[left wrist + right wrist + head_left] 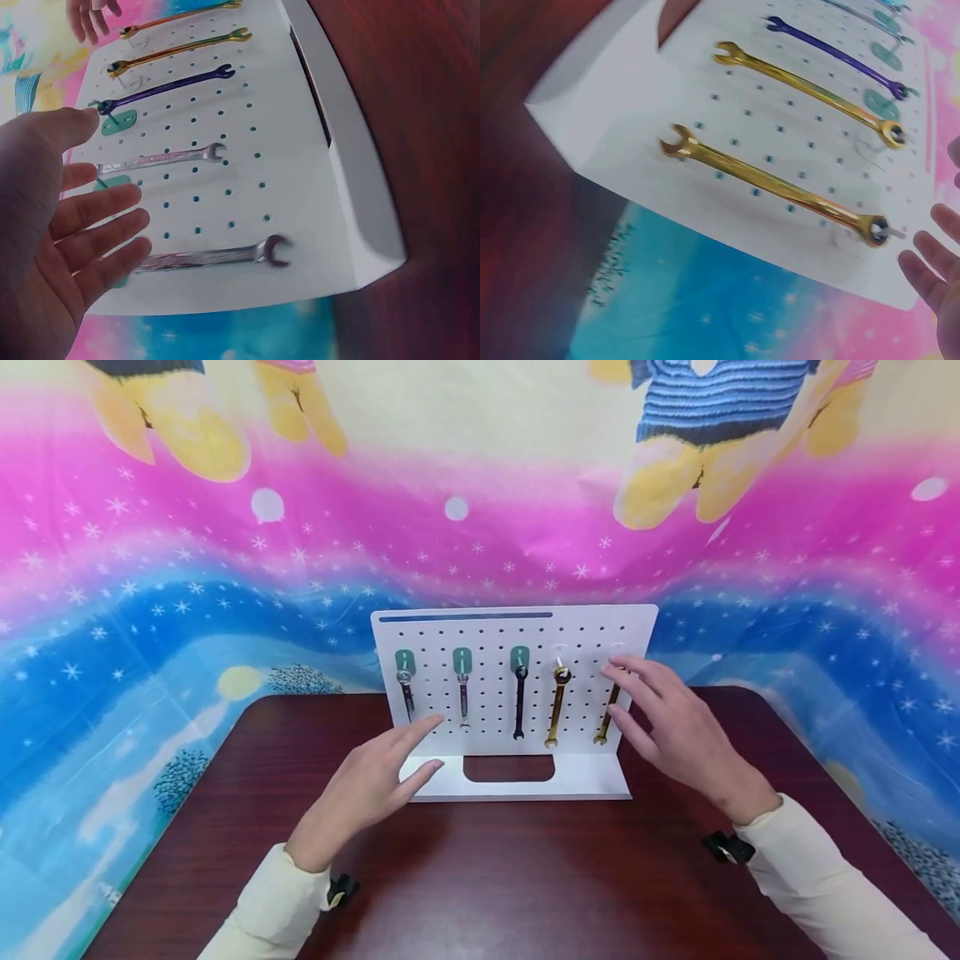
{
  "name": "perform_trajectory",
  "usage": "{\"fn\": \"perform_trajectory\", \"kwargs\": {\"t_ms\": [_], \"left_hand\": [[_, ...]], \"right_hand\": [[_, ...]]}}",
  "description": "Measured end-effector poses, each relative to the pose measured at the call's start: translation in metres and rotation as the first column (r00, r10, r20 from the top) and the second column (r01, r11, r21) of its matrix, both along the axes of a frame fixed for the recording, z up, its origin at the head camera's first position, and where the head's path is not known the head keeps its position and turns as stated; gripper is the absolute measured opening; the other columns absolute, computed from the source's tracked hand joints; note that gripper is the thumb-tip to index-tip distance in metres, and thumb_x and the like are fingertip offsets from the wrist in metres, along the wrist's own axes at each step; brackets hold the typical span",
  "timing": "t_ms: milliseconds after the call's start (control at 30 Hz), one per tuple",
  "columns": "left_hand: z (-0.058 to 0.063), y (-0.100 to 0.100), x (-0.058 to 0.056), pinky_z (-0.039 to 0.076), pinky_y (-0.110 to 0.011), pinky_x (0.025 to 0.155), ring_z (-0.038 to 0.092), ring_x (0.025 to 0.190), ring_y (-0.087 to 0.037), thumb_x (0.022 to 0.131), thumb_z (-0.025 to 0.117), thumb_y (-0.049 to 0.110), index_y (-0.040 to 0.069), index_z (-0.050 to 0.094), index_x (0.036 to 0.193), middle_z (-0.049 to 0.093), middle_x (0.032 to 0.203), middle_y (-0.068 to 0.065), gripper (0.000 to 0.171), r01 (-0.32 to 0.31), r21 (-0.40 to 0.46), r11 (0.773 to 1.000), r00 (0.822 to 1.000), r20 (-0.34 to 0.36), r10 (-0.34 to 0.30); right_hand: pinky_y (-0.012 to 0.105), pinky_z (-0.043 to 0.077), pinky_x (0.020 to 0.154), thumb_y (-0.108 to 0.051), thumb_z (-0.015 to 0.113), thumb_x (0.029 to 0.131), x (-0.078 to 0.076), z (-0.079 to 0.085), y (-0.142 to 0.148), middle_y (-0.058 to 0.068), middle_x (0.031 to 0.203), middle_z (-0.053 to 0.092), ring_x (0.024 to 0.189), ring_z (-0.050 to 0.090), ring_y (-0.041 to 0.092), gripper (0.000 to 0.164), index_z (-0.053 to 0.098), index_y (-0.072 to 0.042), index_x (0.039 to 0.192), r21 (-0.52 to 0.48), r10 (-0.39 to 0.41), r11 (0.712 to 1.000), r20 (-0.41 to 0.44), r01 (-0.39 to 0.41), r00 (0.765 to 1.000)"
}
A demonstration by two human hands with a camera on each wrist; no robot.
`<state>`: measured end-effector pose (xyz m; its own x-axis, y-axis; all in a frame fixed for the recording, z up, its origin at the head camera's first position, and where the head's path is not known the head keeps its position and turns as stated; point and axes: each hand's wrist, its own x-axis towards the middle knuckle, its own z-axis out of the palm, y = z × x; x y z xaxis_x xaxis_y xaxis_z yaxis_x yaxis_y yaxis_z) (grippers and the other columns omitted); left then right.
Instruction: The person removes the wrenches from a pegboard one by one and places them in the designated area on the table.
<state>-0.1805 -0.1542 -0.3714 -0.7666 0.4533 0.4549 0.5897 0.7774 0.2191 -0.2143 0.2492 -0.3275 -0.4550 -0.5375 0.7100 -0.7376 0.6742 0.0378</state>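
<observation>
A white pegboard (491, 693) stands upright on its own foot, with several combination wrenches hanging from hooks. Two silver wrenches (206, 259) hang at the left, a dark purple wrench (519, 706) in the middle, and two gold wrenches (780, 184) at the right. My left hand (363, 785) hovers before the board's lower left, fingers extended and nothing held; in the left wrist view they overlap the silver wrenches. My right hand (675, 727) is at the board's right edge, fingers spread, partly covering the outermost gold wrench in the head view. The right wrist view shows its fingertips beside that wrench's ring end.
The board's foot rests on a dark red-brown table (495, 868), with a cut-out at its front. Green hook plates (462, 660) carry the left wrenches, and clear hooks (560, 656) the gold ones. A colourful printed cloth (480, 543) hangs behind.
</observation>
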Motion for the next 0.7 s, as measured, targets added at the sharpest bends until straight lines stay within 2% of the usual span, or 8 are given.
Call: {"fn": "perform_trajectory", "kwargs": {"t_ms": [133, 233, 300, 367, 433, 533, 700], "left_hand": [[-0.007, -0.001, -0.003, 0.061, -0.034, 0.074, 0.068, 0.089, -0.018, 0.094, 0.078, 0.028, 0.014, 0.059, 0.146, 0.069, 0.13, -0.009, 0.057, -0.062, 0.127, 0.99, 0.998, -0.01, 0.064], [-0.013, -0.003, -0.008, 0.058, -0.028, 0.065, 0.061, 0.076, -0.014, 0.093, 0.079, 0.023, 0.01, 0.065, 0.137, 0.071, 0.12, -0.008, 0.048, -0.072, 0.199, 0.977, 0.996, -0.045, 0.083], [-0.015, -0.005, -0.01, 0.057, -0.029, 0.063, 0.06, 0.075, -0.015, 0.092, 0.08, 0.019, 0.009, 0.068, 0.131, 0.071, 0.114, -0.008, 0.042, -0.063, 0.228, 0.972, 0.994, -0.069, 0.081], [-0.018, -0.007, -0.013, 0.058, -0.031, 0.064, 0.061, 0.077, -0.016, 0.092, 0.08, 0.018, 0.009, 0.07, 0.125, 0.071, 0.108, -0.007, 0.036, -0.065, 0.249, 0.966, 0.993, -0.079, 0.087], [-0.021, -0.009, -0.017, 0.058, -0.033, 0.065, 0.061, 0.079, -0.016, 0.092, 0.079, 0.014, 0.007, 0.071, 0.121, 0.07, 0.102, -0.006, 0.031, -0.063, 0.289, 0.955, 0.993, -0.077, 0.089], [-0.026, -0.011, -0.025, 0.059, -0.037, 0.071, 0.062, 0.082, -0.016, 0.092, 0.078, 0.009, 0.006, 0.072, 0.118, 0.068, 0.097, -0.004, 0.026, -0.075, 0.379, 0.922, 0.994, -0.05, 0.101], [-0.032, -0.013, -0.035, 0.06, -0.041, 0.078, 0.064, 0.085, -0.018, 0.094, 0.076, 0.007, 0.005, 0.069, 0.116, 0.065, 0.094, -0.004, 0.024, -0.127, 0.532, 0.837, 0.992, 0.045, 0.122]], "right_hand": [[0.047, 0.043, 0.11, -0.052, 0.044, 0.108, -0.004, 0.011, -0.001, 0.016, 0.143, 0.056, 0.13, 0.053, 0.037, 0.06, 0.058, -0.006, 0.145, -0.059, -0.025, 0.998, -0.019, 0.024, 1.0], [0.051, 0.043, 0.109, -0.034, 0.063, 0.104, -0.01, 0.018, -0.001, 0.017, 0.141, 0.058, 0.128, 0.053, 0.041, 0.048, 0.06, -0.005, 0.142, -0.11, -0.032, 0.994, -0.023, 0.029, 0.999], [0.054, 0.044, 0.106, -0.017, 0.072, 0.097, -0.014, 0.023, 0.0, 0.018, 0.139, 0.059, 0.125, 0.054, 0.041, 0.047, 0.061, -0.004, 0.141, -0.139, -0.045, 0.989, -0.022, 0.041, 0.999], [0.057, 0.045, 0.103, -0.003, 0.076, 0.089, -0.017, 0.026, 0.0, 0.019, 0.137, 0.059, 0.125, 0.054, 0.041, 0.055, 0.061, -0.005, 0.141, -0.165, -0.069, 0.984, -0.013, 0.066, 0.998], [0.059, 0.045, 0.1, -0.003, 0.075, 0.09, -0.021, 0.029, 0.001, 0.019, 0.137, 0.058, 0.125, 0.052, 0.041, 0.053, 0.061, -0.006, 0.141, -0.193, -0.095, 0.977, 0.004, 0.094, 0.995], [0.06, 0.042, 0.101, -0.006, 0.072, 0.093, -0.025, 0.031, 0.001, 0.02, 0.139, 0.056, 0.128, 0.049, 0.041, 0.049, 0.061, -0.006, 0.141, -0.25, -0.118, 0.961, 0.028, 0.121, 0.993], [0.06, 0.04, 0.099, -0.009, 0.067, 0.097, -0.032, 0.033, -0.002, 0.019, 0.14, 0.054, 0.129, 0.047, 0.04, 0.043, 0.062, -0.005, 0.14, -0.341, -0.125, 0.931, 0.035, 0.13, 0.992]]}}
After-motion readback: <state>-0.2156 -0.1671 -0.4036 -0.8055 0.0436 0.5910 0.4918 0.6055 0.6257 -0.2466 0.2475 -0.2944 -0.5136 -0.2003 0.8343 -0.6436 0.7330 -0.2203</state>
